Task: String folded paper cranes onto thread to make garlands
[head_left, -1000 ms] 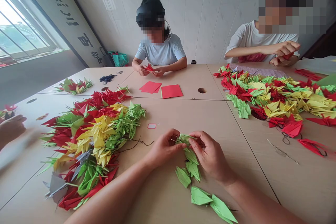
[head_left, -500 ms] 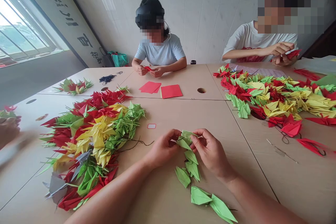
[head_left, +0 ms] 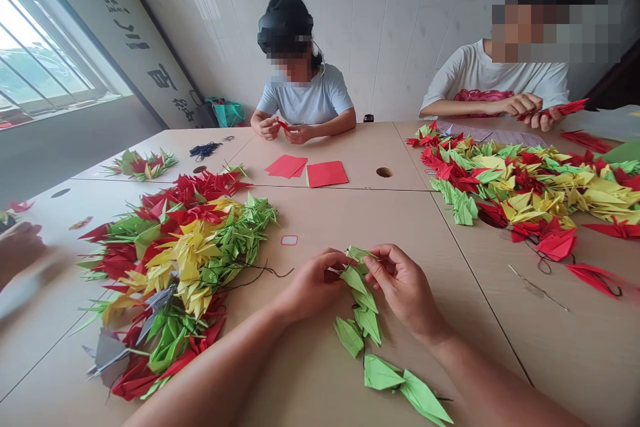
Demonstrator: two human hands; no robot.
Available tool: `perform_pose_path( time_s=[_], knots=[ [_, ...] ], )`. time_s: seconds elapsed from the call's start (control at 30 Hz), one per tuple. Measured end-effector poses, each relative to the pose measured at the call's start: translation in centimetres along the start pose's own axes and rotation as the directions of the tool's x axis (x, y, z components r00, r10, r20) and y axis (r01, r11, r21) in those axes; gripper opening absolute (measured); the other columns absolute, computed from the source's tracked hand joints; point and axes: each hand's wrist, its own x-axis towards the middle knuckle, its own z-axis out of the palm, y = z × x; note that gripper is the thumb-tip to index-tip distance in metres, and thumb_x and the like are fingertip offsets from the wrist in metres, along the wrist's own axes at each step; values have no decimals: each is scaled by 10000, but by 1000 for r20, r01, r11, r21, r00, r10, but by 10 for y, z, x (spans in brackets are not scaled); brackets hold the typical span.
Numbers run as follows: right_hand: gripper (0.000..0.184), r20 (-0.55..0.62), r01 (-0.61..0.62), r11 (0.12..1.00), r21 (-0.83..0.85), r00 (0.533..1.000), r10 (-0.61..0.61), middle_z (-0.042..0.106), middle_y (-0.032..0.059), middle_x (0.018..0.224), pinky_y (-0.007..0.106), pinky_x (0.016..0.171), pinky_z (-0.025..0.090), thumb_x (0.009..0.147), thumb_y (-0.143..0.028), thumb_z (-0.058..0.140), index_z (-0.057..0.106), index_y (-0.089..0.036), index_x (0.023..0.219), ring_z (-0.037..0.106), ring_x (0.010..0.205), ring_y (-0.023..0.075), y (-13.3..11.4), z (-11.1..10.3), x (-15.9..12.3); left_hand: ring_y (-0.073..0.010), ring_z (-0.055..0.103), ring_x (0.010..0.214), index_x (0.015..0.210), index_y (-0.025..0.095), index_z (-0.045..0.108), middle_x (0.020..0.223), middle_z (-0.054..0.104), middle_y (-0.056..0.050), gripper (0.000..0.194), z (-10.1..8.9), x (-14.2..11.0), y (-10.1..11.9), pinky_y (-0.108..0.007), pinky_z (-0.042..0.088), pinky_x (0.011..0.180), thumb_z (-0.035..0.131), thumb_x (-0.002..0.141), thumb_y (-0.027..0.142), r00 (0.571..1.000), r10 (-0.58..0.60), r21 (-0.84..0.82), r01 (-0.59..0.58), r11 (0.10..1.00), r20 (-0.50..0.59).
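"Where are the green folded papers (head_left: 383,373)?"
"Mostly on the counter (head_left: 300,373), between the forearms. Best to pinch lightly, sparing the creases."
"And the pose?"
"Wrists angled inward. The right hand (head_left: 407,293) nips the top green piece (head_left: 357,253); the left hand (head_left: 317,280) touches it, perhaps clamping: I can't tell."

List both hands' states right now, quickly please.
Left hand: curled, touching the green folded paper; whether it grips cannot be told.
Right hand: closed, holding the same green folded paper in a pinch.
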Motion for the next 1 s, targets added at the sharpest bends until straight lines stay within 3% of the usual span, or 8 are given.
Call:
perform_pose_path(
  time_s=[0.23, 0.43, 0.77, 0.87, 1.0],
  knots=[
    [244, -23, 21, 998, -61, 1000, -22, 619, 31, 793, 254, 571, 487, 800, -440, 560, 560, -201, 849, 589, 658, 158, 2, -1, 3, -156, 576, 866, 1016, 175, 587, 982, 605, -54, 275, -6, 0, 6, -283, 462, 782, 622, 743, 176, 993, -60, -147, 75, 986, 107],
    [244, -17, 15, 997, -70, 1000, -16, 611, 27, 761, 254, 563, 479, 801, -443, 553, 557, -203, 842, 586, 661, 165, 1, -1, 2, -171, 568, 911, 1006, 165, 549, 964, 610, -65, 238, -6, 1, 7, -296, 431, 807, 596, 796, 267, 997, -33, -200, 47, 979, 71],
    [242, -8, -11, 997, -72, 1000, 11, 623, 28, 770, 268, 601, 495, 790, -447, 560, 551, -207, 819, 600, 669, 171, 3, -1, 4, -121, 575, 742, 1049, 218, 456, 859, 573, -12, 293, -5, 0, 9, -275, 462, 721, 595, 799, 276, 999, -4, -369, 23, 929, 53],
    [263, -4, -41, 996, -73, 999, 41, 624, 31, 765, 273, 598, 498, 784, -466, 557, 547, -206, 814, 596, 671, 176, 2, -2, 4, -128, 572, 744, 1016, 198, 512, 886, 577, -30, 251, -6, -1, 12, -277, 467, 714, 582, 804, 313, 998, 17, -337, 2, 941, 53],
    [278, 1, -54, 997, -60, 999, 55, 625, 36, 763, 286, 616, 500, 784, -479, 556, 549, -202, 808, 597, 680, 182, -1, -2, 5, -137, 567, 762, 1008, 185, 591, 873, 601, -35, 249, -7, -3, 14, -290, 450, 763, 539, 828, 349, 999, -11, -155, 17, 988, 40]
  ],
)
